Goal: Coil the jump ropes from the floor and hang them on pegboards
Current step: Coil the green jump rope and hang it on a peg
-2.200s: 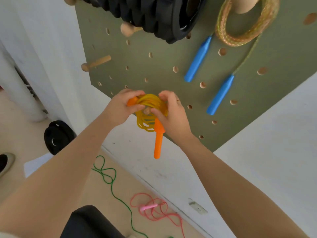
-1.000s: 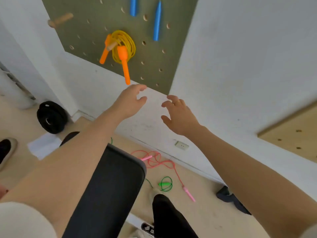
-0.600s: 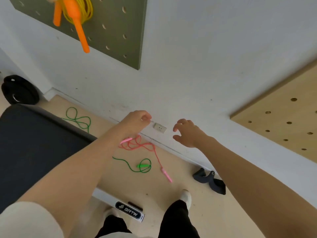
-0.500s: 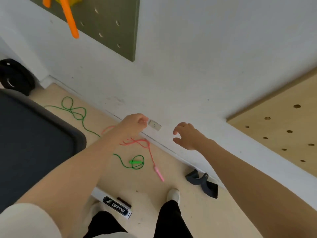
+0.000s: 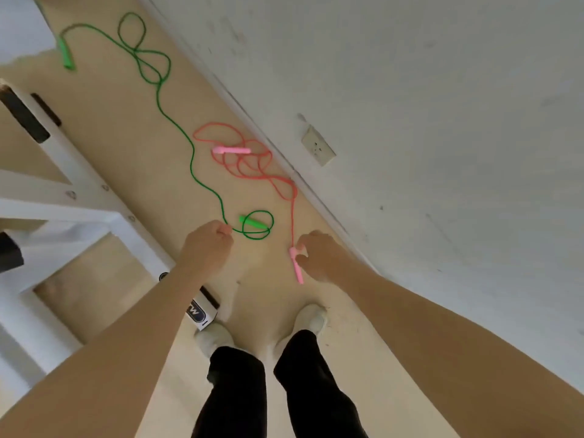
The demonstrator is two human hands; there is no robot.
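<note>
A pink jump rope [image 5: 249, 162] lies tangled on the wooden floor by the wall, with one handle [image 5: 232, 150] in the tangle. Its other handle [image 5: 296, 267] lies nearer my feet. My right hand [image 5: 319, 256] hovers at that near handle, fingers bent and fingertips at its upper end, not closed round it. A green jump rope [image 5: 189, 147] snakes from the far left to a small loop with a green handle [image 5: 252, 222]. My left hand [image 5: 205, 248] is curled into a loose fist beside that loop and holds nothing.
A white wall with a socket plate [image 5: 317, 148] runs along the right. The white frame of a bench [image 5: 79, 210] stands on the left. My legs and shoes [image 5: 262, 358] are below the hands.
Since hanging the orange-handled yellow rope on the green pegboard, my view has swung down to the floor. Both hands have dropped from the board to the ropes on the floor.
</note>
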